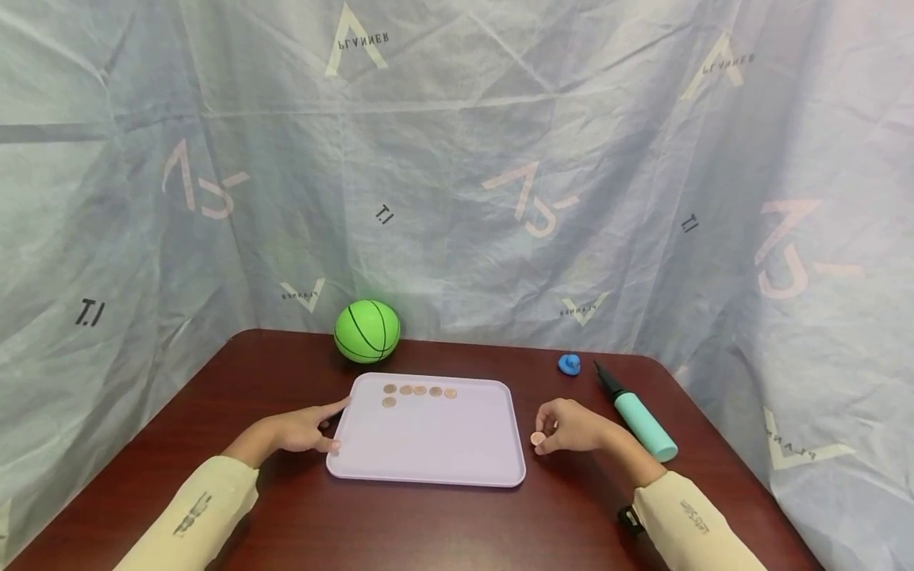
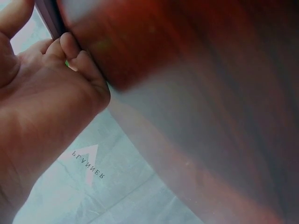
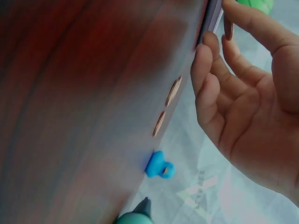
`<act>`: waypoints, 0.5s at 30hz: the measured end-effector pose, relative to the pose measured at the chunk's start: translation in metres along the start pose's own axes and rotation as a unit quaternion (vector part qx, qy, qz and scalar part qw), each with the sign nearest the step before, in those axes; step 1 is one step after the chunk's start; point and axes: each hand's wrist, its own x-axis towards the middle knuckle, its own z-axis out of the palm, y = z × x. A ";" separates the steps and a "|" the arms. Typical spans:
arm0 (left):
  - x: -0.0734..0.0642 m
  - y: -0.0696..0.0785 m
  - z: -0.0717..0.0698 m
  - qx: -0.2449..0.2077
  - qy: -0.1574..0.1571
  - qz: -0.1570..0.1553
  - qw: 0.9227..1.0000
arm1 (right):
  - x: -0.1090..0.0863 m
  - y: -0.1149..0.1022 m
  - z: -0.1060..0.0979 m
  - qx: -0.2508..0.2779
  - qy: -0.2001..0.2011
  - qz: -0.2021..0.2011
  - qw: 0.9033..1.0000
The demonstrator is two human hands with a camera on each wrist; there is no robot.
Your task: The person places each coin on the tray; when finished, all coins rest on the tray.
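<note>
A pale lilac tray (image 1: 443, 444) lies on the table. Several copper-coloured coins (image 1: 420, 390) form a row near its far edge, and a single coin (image 1: 389, 402) sits below the row's left end. My left hand (image 1: 303, 428) grips the tray's left side, thumb over the rim. Just right of the tray, my right hand (image 1: 571, 426) pinches a coin (image 1: 538, 438) between thumb and fingertip. In the right wrist view this held coin (image 3: 228, 28) appears edge-on. Two further copper discs (image 3: 173, 91) lie on the table beyond that hand, hidden in the head view.
A green ball (image 1: 367, 331) stands behind the tray's left end. At the back right are a blue rubber duck (image 1: 569, 364) and a turquoise hand pump (image 1: 646, 424) with a black nozzle. Grey printed cloth (image 1: 443, 238) hangs around the dark red table (image 1: 371, 523).
</note>
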 end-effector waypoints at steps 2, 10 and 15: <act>0.000 0.000 0.000 0.001 0.001 0.000 1.000 | 0.003 -0.005 0.002 0.007 0.008 -0.001 1.000; 0.002 0.000 -0.001 0.002 0.002 -0.002 1.000 | 0.019 -0.025 0.014 0.013 0.044 -0.009 0.999; 0.003 -0.002 -0.001 0.003 0.001 0.002 1.000 | 0.034 -0.038 0.020 0.016 0.044 -0.004 0.999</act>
